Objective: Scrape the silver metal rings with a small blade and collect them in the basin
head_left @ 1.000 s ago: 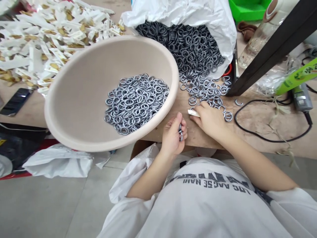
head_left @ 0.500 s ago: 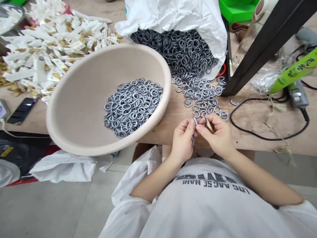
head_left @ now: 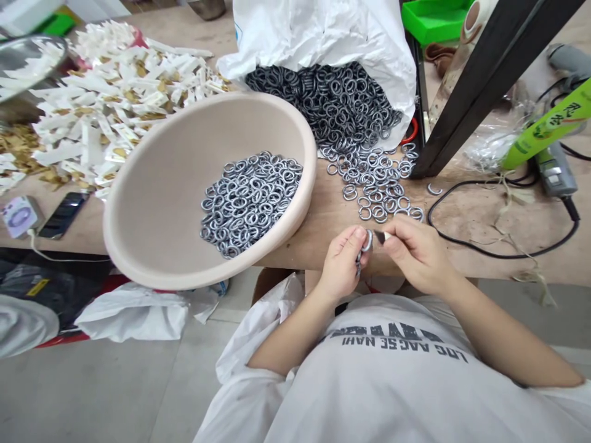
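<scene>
My left hand point(head_left: 342, 261) is closed, pinching a grey ring point(head_left: 367, 240) upright between thumb and finger. More rings show below it, partly hidden by the palm. My right hand point(head_left: 418, 253) is closed around a small tool with a dark pointed tip point(head_left: 380, 236); it looks like a short blade, and the rest is hidden in the fingers. The tip is just right of the ring, a small gap apart. Beyond my hands, loose grey rings point(head_left: 379, 191) lie on the table. To the left, a beige basin point(head_left: 152, 203) holds a heap of similar rings point(head_left: 253, 203).
A white sack point(head_left: 323, 34) spills dark rings at the back. A slanted black metal post point(head_left: 484, 92) rises on the right, near a black cable point(head_left: 498, 253) and a green tube point(head_left: 549, 132). White plastic pieces point(head_left: 115, 104) are piled left, with a phone point(head_left: 63, 214) in front.
My right hand has moved slightly right, drawing the dark tip away from the ring. The left hand still pinches the ring. The view has shifted a little.
</scene>
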Demonstrator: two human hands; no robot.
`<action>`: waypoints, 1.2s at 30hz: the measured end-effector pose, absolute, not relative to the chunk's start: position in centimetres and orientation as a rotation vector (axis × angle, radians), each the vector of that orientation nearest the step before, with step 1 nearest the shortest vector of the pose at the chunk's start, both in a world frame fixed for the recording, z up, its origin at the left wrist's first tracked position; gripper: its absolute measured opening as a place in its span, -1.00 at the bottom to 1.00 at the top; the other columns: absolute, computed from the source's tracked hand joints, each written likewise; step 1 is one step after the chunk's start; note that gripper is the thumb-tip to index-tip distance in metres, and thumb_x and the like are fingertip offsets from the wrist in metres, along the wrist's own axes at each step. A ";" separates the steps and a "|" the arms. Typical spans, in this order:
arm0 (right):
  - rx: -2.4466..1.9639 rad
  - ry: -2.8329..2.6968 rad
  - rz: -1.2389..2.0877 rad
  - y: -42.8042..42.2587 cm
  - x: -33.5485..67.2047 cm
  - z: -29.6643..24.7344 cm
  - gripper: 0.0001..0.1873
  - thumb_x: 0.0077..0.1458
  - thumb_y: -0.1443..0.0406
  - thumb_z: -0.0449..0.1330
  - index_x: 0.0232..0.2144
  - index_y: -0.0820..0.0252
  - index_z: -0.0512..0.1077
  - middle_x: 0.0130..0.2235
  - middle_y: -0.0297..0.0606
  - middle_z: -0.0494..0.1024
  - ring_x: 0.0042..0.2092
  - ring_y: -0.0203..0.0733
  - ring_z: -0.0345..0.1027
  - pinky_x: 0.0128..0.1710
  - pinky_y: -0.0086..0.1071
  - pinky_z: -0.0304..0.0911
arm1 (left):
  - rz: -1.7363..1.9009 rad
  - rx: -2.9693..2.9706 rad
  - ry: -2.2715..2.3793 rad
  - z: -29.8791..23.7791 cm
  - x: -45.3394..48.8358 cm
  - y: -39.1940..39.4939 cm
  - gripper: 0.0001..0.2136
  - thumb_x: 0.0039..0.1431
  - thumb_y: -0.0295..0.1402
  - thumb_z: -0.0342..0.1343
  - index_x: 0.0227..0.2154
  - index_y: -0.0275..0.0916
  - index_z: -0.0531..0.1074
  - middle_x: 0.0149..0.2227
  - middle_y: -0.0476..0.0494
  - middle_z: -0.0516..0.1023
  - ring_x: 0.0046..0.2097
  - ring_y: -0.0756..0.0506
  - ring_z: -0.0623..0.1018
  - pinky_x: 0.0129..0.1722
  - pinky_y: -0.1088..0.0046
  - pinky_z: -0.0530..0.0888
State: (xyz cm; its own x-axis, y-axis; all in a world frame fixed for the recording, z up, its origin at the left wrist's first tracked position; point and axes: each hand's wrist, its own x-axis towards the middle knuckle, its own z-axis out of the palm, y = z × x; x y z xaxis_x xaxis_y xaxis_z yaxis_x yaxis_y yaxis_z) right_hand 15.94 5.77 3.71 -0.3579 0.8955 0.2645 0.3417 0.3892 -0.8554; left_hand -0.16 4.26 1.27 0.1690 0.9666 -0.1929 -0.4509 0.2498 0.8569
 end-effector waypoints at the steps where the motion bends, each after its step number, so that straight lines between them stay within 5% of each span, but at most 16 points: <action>1: -1.057 -1.962 0.858 5.3 16.0 3.8 -0.66 0.38 0.12 0.06 -0.39 0.17 0.39 -0.40 -0.33 0.37 -0.33 -0.27 0.24 -0.31 -0.33 0.08 | 1.155 0.718 0.865 1.3 -0.1 4.3 -0.61 0.26 -0.07 0.17 -0.52 -0.24 0.29 -0.65 0.11 0.18 -0.61 0.11 0.11 -0.60 0.57 0.07; 12: -1.372 -2.005 0.864 6.5 16.2 2.7 -0.52 0.42 0.03 -0.06 -0.46 0.14 0.35 -0.45 -0.32 0.45 -0.37 -0.22 0.32 -0.34 -0.34 0.07 | 1.080 0.812 0.784 1.1 -0.3 3.2 -0.59 0.25 -0.05 0.19 -0.54 -0.26 0.31 -0.64 0.08 0.21 -0.60 0.12 0.16 -0.58 0.56 0.10; 18: -1.678 -2.302 0.374 9.8 14.4 2.4 -0.63 0.32 0.00 0.10 -0.09 0.12 0.48 -0.08 -0.13 0.56 -0.17 -0.02 0.45 -0.35 -0.30 0.03 | 1.181 0.538 0.817 1.7 -2.3 4.1 -0.67 0.21 -0.17 0.18 -0.53 -0.23 0.24 -0.62 0.11 0.20 -0.63 0.12 0.10 -0.65 0.58 0.00; 22: -1.732 -2.479 0.248 10.8 13.0 2.6 -0.71 0.31 0.14 0.14 -0.04 0.14 0.49 -0.05 -0.06 0.54 -0.20 0.01 0.46 -0.37 -0.27 0.01 | 1.242 0.515 0.885 1.6 -3.8 4.9 -0.66 0.12 -0.16 0.21 -0.54 -0.23 0.22 -0.55 0.07 0.33 -0.64 0.14 0.09 -0.68 0.59 -0.04; 30: -1.439 -2.175 0.886 9.7 15.2 4.7 -0.73 0.31 0.17 0.13 -0.43 0.11 0.27 -0.46 -0.37 0.39 -0.40 -0.22 0.23 -0.40 -0.33 -0.03 | 1.248 1.159 1.312 1.4 -4.2 5.5 -0.70 0.23 -0.11 0.21 -0.46 -0.24 0.44 -0.48 -0.01 0.46 -0.46 0.04 0.29 -0.45 0.54 0.21; 36: -1.400 -1.896 1.068 8.5 15.2 4.3 -0.77 0.28 0.19 0.14 -0.42 0.12 0.31 -0.46 -0.40 0.37 -0.39 -0.26 0.21 -0.37 -0.35 0.05 | 1.050 1.285 1.191 1.3 -1.9 5.4 -0.73 0.25 -0.11 0.20 -0.27 -0.25 0.50 -0.36 -0.05 0.56 -0.36 0.00 0.44 -0.30 0.51 0.34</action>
State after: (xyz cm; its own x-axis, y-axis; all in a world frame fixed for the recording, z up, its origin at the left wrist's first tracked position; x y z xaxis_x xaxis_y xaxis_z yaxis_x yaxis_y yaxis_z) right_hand 15.15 8.49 4.29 -0.3090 0.9507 -0.0280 0.5164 0.1430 -0.8443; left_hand -1.94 5.44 1.30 0.1211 0.9914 -0.0490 0.0754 0.0400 0.9963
